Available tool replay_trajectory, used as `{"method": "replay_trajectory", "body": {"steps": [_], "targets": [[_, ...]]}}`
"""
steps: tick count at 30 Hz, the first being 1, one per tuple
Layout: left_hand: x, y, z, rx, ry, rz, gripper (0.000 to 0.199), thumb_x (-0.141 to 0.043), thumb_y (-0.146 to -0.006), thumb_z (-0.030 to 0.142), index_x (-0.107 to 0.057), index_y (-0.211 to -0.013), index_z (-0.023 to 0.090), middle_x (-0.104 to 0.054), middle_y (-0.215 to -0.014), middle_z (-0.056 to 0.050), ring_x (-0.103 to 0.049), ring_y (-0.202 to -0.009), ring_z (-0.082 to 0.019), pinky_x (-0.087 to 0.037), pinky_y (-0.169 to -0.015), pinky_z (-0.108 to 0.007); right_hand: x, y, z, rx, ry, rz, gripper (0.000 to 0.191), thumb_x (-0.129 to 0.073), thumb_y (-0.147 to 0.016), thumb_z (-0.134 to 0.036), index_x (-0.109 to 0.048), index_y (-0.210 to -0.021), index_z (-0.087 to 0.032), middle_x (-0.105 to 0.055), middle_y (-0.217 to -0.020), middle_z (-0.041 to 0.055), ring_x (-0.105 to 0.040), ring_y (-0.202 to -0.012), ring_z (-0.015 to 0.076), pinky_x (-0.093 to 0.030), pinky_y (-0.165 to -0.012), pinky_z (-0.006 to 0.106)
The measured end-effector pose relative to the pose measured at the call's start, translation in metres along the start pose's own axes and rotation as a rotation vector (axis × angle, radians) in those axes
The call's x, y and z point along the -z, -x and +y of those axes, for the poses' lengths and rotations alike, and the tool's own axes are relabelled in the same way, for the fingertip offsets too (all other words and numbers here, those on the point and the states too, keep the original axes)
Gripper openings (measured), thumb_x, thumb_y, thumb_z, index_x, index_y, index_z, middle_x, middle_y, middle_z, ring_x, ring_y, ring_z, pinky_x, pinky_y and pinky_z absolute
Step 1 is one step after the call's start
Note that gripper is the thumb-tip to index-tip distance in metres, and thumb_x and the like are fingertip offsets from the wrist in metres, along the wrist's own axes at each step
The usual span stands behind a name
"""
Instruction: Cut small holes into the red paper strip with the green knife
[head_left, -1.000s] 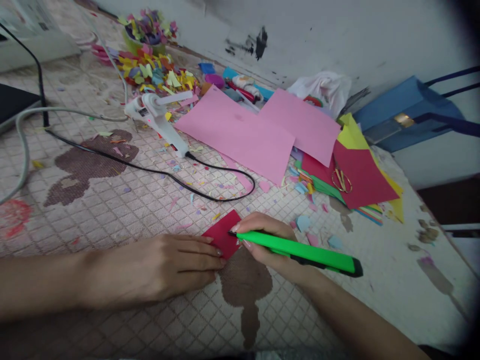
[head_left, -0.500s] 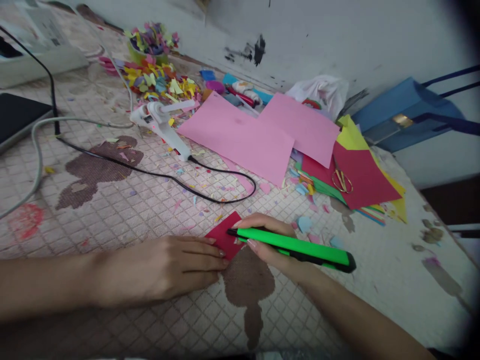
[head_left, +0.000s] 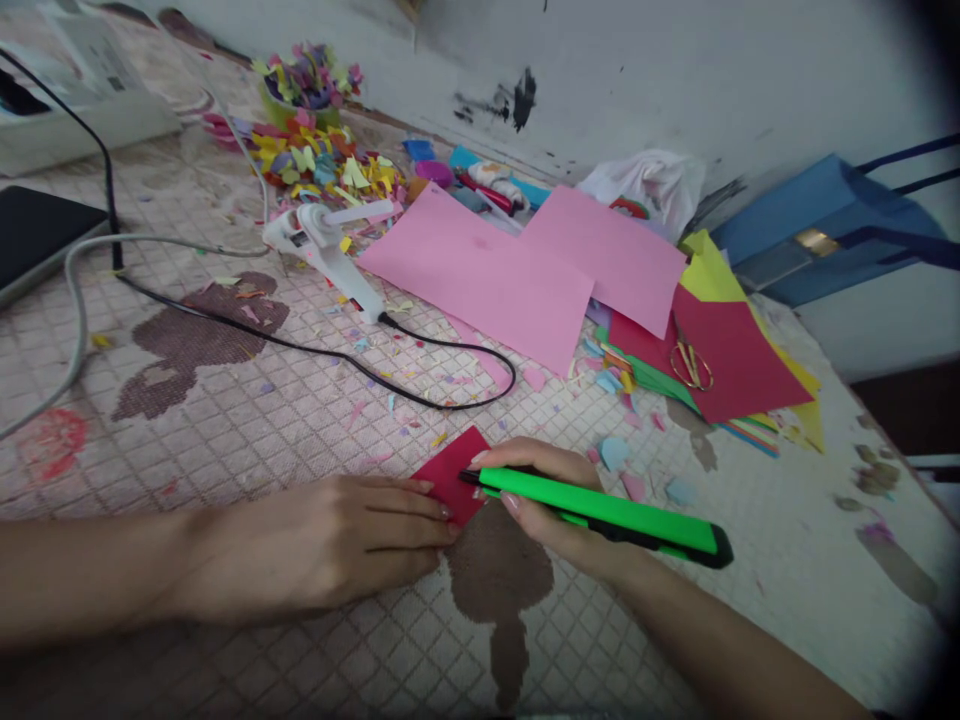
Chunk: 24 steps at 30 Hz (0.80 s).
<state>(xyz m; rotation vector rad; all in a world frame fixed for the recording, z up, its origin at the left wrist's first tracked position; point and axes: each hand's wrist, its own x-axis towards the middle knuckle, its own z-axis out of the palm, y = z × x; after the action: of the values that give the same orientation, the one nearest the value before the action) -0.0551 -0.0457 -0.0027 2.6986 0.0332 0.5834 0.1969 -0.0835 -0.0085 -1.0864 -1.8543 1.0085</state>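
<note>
A small red piece of paper (head_left: 455, 472) lies on the quilted tablecloth in front of me. My left hand (head_left: 330, 540) rests flat with fingers stretched out, its fingertips on the paper's left edge. From the right, my right hand (head_left: 555, 495) grips a long green-and-black utility knife (head_left: 615, 508) between thumb and fingers. The knife's dark front tip is over the paper, and its black rear end points right. I cannot make out a blade at the tip.
Beyond my hands lie a white glue gun (head_left: 330, 255) with a black cord, pink paper sheets (head_left: 480, 265), and gold scissors (head_left: 690, 365) on red paper (head_left: 750, 365). Paper scraps and cut shapes (head_left: 322, 165) cover the back left. A blue bag (head_left: 817, 230) stands far right.
The utility knife has tilted slightly, its rear end lower and farther right. My right hand has shifted a little to the right; my left hand stays on the red paper.
</note>
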Motion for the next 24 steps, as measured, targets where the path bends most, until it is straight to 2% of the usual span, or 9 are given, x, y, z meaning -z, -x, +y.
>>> {"method": "replay_trajectory", "body": {"steps": [5,13,24], "targets": [[0.0012,0.0006,-0.0009,0.002,0.016,-0.014,0.046,-0.024,-0.106,0.012,-0.07,-0.112,0.009,-0.072,-0.119,-0.011,-0.066,-0.116,-0.016,-0.049,-0.107,-0.026,-0.0013,-0.0022,-0.0025,0.026,0.033,0.023,0.03,-0.057,-0.08,-0.007,-0.072,-0.101,-0.021,-0.076,-0.09,0.0041,-0.072,-0.081,0.0171,-0.057,-0.069,0.028],[-0.0048,0.0034,-0.0024,-0.007,0.029,0.038,0.04,-0.03,-0.106,0.012,-0.069,-0.11,0.009,-0.072,-0.118,-0.012,-0.064,-0.119,-0.016,-0.048,-0.109,-0.027,-0.0038,-0.0041,-0.0037,0.078,0.074,0.031,0.031,-0.057,-0.077,-0.004,-0.072,-0.099,-0.02,-0.076,-0.091,0.0043,-0.072,-0.082,0.0157,-0.057,-0.071,0.026],[-0.0048,0.005,-0.0027,-0.027,-0.003,0.019,0.041,-0.028,-0.106,0.012,-0.069,-0.11,0.009,-0.071,-0.121,-0.011,-0.063,-0.12,-0.017,-0.048,-0.11,-0.027,-0.0043,-0.004,-0.0031,0.088,0.096,0.017,0.033,-0.057,-0.077,-0.003,-0.071,-0.1,-0.021,-0.076,-0.091,0.0032,-0.072,-0.082,0.0156,-0.057,-0.071,0.026]]}}
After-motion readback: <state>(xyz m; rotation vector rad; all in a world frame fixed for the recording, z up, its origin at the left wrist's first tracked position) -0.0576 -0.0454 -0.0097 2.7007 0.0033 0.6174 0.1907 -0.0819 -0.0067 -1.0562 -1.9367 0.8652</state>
